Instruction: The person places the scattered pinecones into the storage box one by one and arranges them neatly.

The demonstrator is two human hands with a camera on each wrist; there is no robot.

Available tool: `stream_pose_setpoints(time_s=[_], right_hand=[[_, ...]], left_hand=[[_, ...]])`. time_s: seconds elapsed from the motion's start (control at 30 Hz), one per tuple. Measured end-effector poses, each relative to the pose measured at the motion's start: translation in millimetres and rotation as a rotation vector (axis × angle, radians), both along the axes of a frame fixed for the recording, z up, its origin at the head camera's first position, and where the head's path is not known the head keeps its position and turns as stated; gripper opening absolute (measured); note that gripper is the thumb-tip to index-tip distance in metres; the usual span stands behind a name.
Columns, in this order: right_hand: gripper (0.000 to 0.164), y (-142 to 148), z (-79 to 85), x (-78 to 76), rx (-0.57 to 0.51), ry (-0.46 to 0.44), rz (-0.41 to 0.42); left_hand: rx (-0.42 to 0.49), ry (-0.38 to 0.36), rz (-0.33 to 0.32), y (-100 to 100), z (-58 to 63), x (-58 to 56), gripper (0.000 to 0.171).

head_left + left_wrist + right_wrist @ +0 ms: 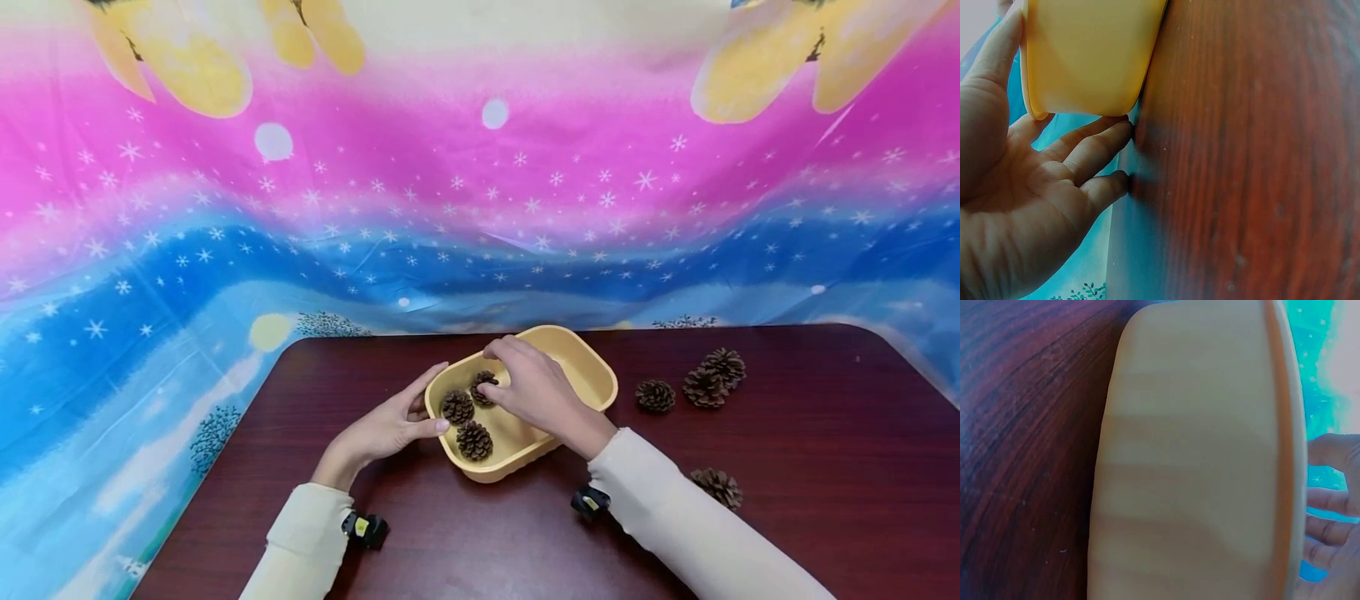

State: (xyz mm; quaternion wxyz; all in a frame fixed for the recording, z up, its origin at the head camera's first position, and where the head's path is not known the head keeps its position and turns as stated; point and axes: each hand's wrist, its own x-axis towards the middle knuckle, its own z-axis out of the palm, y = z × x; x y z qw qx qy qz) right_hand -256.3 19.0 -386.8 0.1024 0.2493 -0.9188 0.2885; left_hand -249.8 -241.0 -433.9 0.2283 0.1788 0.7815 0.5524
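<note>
A yellow plastic tub (592, 358) sits at an angle on the dark table. My left hand (390, 425) holds its left end, thumb at the rim and fingers along the outer wall. In the left wrist view, some fingertips of this left hand (1054, 181) rest on the tabletop beside the tub (1091, 56). My right hand (536, 387) reaches over the near rim into the tub, thumb and fingers around a pine cone (482, 390). Two more pine cones, one beside it (457, 407) and one nearer (475, 440), lie in the left half. The tub wall (1191, 456) hides the right fingertips (1329, 528) in the right wrist view.
Right of the tub lie a single pine cone (656, 396) and a pair of touching cones (707, 387). Another pine cone (717, 487) lies nearer, partly behind the right sleeve (690, 508). A printed cloth (480, 208) hangs behind the table (825, 433).
</note>
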Motion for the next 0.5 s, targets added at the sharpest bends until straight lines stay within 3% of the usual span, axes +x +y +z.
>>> stream_pose_setpoints(time_s=[0.5], right_hand=[[0.035, 16, 11.2, 17.8, -0.045, 0.133, -0.004]], left_hand=[[-0.007, 0.006, 0.000, 0, -0.8, 0.0, 0.094]])
